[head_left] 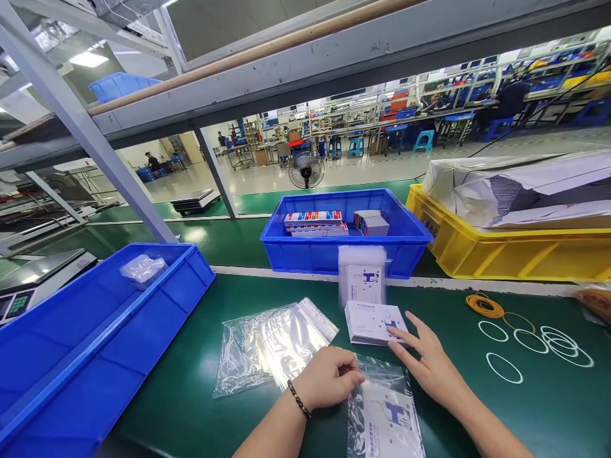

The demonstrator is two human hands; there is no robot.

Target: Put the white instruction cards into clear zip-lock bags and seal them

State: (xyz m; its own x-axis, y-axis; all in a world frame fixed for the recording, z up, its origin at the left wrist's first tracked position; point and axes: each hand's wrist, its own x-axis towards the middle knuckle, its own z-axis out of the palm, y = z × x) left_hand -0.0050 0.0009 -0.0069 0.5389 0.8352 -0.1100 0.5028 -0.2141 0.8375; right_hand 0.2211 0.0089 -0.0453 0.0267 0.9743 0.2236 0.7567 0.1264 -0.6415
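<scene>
My left hand [329, 379] is curled, its fingertips pinching the top edge of a clear plastic bag [386, 410] that holds a white card with a blue logo and lies flat on the green table. My right hand [427, 362] is open, fingers spread, and its fingertips touch the near edge of a small stack of white cards [373, 322]. Behind that stack a bagged card [361, 277] leans upright against the middle blue bin [344, 245]. A loose pile of empty clear bags [274, 343] lies to the left of my left hand.
A large blue bin [95, 337] at the left holds one clear packet [143, 269]. The middle bin holds small boxes [317, 223]. A yellow crate [515, 251] with wrapped sheets stands right. Rubber bands [484, 306] and white rings [548, 343] lie at right. A scale [28, 283] sits far left.
</scene>
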